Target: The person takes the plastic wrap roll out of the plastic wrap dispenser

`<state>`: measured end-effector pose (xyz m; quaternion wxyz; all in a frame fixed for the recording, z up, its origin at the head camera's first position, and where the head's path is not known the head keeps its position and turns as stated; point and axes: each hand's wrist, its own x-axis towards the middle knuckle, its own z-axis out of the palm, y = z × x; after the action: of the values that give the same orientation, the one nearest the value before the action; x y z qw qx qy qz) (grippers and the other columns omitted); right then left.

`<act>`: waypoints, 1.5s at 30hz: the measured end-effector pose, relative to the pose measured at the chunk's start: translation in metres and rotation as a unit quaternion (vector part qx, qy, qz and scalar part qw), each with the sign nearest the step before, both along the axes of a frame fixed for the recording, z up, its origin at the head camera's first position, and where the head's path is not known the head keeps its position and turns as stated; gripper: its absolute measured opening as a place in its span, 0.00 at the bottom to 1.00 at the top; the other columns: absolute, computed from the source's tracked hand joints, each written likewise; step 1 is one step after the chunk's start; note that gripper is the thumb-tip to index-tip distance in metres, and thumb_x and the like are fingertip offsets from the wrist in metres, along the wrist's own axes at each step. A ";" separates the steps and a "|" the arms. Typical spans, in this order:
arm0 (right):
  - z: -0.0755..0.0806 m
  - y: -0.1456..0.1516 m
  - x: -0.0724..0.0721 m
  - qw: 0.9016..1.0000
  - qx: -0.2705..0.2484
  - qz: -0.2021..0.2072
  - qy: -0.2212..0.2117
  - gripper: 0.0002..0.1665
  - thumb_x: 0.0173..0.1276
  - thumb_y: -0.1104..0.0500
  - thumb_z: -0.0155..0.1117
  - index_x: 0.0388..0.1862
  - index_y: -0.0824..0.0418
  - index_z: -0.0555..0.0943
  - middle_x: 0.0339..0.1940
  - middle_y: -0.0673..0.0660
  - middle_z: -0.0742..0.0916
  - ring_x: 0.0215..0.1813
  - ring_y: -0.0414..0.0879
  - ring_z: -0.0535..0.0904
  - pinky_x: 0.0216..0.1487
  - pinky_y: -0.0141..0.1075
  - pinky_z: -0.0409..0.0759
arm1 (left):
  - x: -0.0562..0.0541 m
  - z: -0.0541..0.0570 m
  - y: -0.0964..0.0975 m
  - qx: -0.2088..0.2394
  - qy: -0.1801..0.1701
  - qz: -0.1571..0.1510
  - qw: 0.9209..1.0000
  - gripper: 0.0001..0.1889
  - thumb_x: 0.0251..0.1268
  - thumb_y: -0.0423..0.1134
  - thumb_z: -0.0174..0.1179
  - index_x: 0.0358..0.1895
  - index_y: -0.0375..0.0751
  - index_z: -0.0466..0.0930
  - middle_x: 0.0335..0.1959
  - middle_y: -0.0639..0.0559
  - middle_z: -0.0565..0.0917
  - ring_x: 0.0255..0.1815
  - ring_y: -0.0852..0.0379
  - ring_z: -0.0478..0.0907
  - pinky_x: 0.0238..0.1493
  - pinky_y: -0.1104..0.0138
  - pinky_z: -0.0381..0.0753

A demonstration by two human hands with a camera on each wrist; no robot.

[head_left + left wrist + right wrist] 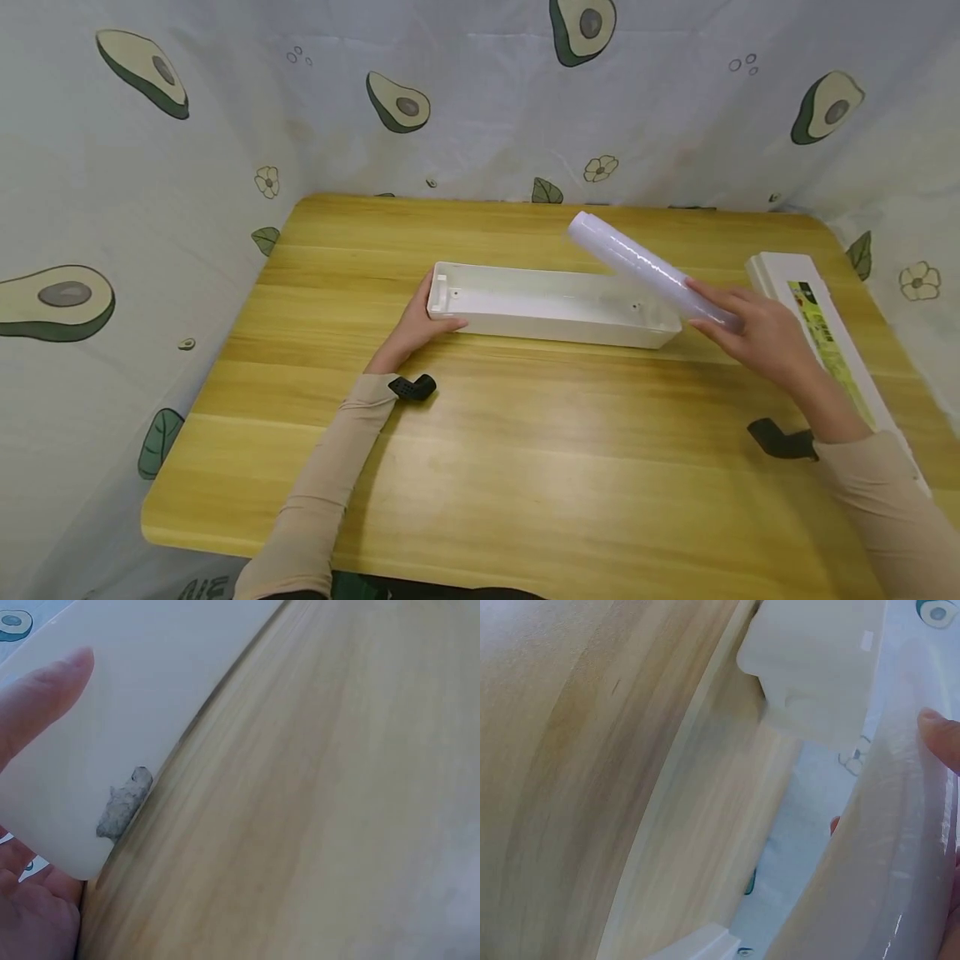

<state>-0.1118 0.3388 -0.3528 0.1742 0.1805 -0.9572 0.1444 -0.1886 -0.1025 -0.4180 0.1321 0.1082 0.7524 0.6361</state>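
A long white open-topped box (555,327) rests on the table, its inside bare apart from small fittings near both ends. My left hand (414,327) grips its left end, thumb along the front wall and fingers behind the end. In the left wrist view, the thumb lies on the smooth white wall (157,682), above a torn grey patch (124,806) at the lower edge. My right hand (761,333) holds a shiny, translucent roll of cling film (637,265) by its near end. The roll slants over the box's right end, its far end raised. In the right wrist view the cling film (877,862) hides most fingers.
At the table's right side lies a long white lid-like piece (780,268) with a green and yellow label (821,333), partly behind the right forearm. The wooden table (525,442) backs onto an avocado-print cloth (480,125). Each wrist wears a black camera mount (412,387).
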 end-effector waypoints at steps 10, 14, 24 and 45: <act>-0.002 0.006 0.006 0.998 -0.002 -0.052 -0.035 0.33 0.60 0.53 0.67 0.65 0.53 0.71 0.44 0.73 0.83 0.36 0.62 0.76 0.33 0.55 0.73 | -0.001 0.001 0.000 -0.006 0.014 -0.003 1.000 0.53 0.51 0.29 0.67 0.76 0.47 0.39 0.73 0.42 0.57 0.71 0.43 0.57 0.72 0.51 0.55; -0.002 0.007 0.009 0.996 -0.004 -0.067 -0.051 0.34 0.61 0.53 0.66 0.66 0.53 0.70 0.47 0.74 0.82 0.39 0.64 0.76 0.36 0.59 0.74 | 0.000 0.000 0.001 -0.005 0.014 -0.002 1.000 0.53 0.51 0.29 0.67 0.76 0.46 0.39 0.73 0.41 0.57 0.71 0.43 0.57 0.73 0.51 0.54; -0.005 0.012 0.009 0.993 0.001 -0.100 -0.056 0.34 0.64 0.51 0.64 0.68 0.54 0.68 0.48 0.77 0.80 0.37 0.65 0.75 0.34 0.57 0.71 | 0.001 0.003 0.002 -0.003 0.011 -0.006 1.000 0.53 0.51 0.29 0.67 0.76 0.46 0.39 0.72 0.40 0.57 0.70 0.42 0.57 0.72 0.51 0.55; -0.014 0.030 0.009 0.993 -0.002 -0.120 -0.023 0.32 0.66 0.49 0.60 0.67 0.55 0.68 0.32 0.78 0.80 0.23 0.58 0.71 0.21 0.38 0.60 | 0.000 -0.001 0.002 -0.009 0.004 -0.004 1.000 0.54 0.51 0.30 0.67 0.76 0.48 0.37 0.73 0.43 0.56 0.70 0.44 0.57 0.72 0.51 0.55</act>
<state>-0.1028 0.3690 -0.3671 0.1687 0.0609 -0.9753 0.1289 -0.1883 -0.1002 -0.4191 0.1324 0.1123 0.7580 0.6288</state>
